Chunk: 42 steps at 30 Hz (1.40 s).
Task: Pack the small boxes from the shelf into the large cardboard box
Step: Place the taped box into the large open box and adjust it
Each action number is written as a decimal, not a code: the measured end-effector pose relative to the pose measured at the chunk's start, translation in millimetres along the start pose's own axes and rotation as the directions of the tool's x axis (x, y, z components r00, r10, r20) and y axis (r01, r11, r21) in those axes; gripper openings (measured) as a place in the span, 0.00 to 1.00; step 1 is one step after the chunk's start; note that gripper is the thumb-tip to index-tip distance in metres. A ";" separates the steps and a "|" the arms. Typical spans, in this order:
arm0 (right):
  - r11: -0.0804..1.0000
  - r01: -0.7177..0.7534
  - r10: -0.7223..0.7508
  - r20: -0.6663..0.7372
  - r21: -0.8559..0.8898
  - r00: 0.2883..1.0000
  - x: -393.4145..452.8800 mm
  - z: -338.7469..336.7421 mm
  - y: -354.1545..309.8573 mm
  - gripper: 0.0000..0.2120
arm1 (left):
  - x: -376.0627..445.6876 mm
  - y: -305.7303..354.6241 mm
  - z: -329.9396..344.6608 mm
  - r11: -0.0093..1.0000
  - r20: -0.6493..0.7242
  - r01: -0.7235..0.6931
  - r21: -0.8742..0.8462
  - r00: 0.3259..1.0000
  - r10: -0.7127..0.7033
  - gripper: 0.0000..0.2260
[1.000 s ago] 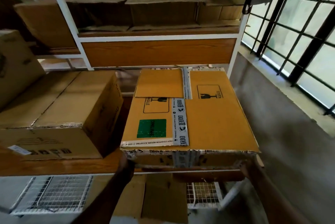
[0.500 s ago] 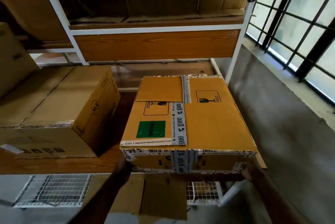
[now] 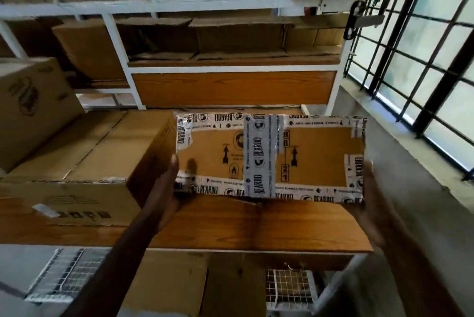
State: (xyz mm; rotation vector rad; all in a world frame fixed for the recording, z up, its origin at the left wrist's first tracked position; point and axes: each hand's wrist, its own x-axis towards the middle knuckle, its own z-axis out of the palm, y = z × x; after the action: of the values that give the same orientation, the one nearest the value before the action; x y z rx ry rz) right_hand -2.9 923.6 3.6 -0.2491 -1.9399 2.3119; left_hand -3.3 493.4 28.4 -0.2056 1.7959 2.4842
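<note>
I hold a small cardboard box (image 3: 315, 157) wrapped in white printed tape, lifted above the wooden shelf (image 3: 282, 224) and tipped so that one taped face points at me. My left hand (image 3: 164, 193) lies flat against its left end, fingers straight and pointing up. My right hand (image 3: 369, 196) presses against its right end, blurred, with its fingers looking straight too. The box hangs between my two palms.
A bigger brown box (image 3: 84, 163) sits on the shelf close to my left hand, with another box (image 3: 30, 106) behind it. Cardboard (image 3: 184, 288) and wire baskets (image 3: 64, 273) lie under the shelf. A barred window (image 3: 423, 73) and concrete floor are on the right.
The taped box has come up off the shelf and tipped toward me, its top face now hidden. My hands have shifted from under its front corners to its two ends.
</note>
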 end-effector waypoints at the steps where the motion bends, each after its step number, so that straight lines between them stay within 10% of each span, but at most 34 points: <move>1: 1.000 0.023 -0.024 0.033 0.019 0.999 -0.7 -1.6 -8.6 0.26 | -0.2 4.5 1.4 0.999 0.031 -0.012 0.047 0.999 0.011 0.23; 11: 0.949 0.268 -0.256 0.087 -0.169 0.963 -0.6 12.2 -74.7 0.19 | 11.1 56.9 18.8 0.876 -0.020 -0.209 0.434 0.970 0.241 0.34; 21: 0.706 0.276 -0.482 -0.156 -0.653 0.862 72.6 36.0 -63.5 0.41 | 66.6 61.9 50.4 0.626 -0.101 -0.236 0.743 0.885 0.454 0.38; 33: 0.813 0.315 -0.435 -0.151 -0.489 0.888 125.8 55.5 -35.4 0.40 | 126.2 -0.4 34.4 0.791 -0.136 -0.226 0.568 0.922 0.362 0.50; 42: 0.876 0.082 -0.172 -0.147 -0.475 0.974 108.9 45.0 26.3 0.53 | 128.5 -38.0 25.2 0.840 -0.157 -0.121 0.528 0.959 0.237 0.46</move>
State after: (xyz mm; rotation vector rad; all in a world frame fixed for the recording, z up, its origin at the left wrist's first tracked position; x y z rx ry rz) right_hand -118.0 896.3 -20.5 -0.3497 -2.3047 1.6427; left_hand -126.9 526.4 -18.6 -0.2910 2.6063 2.0342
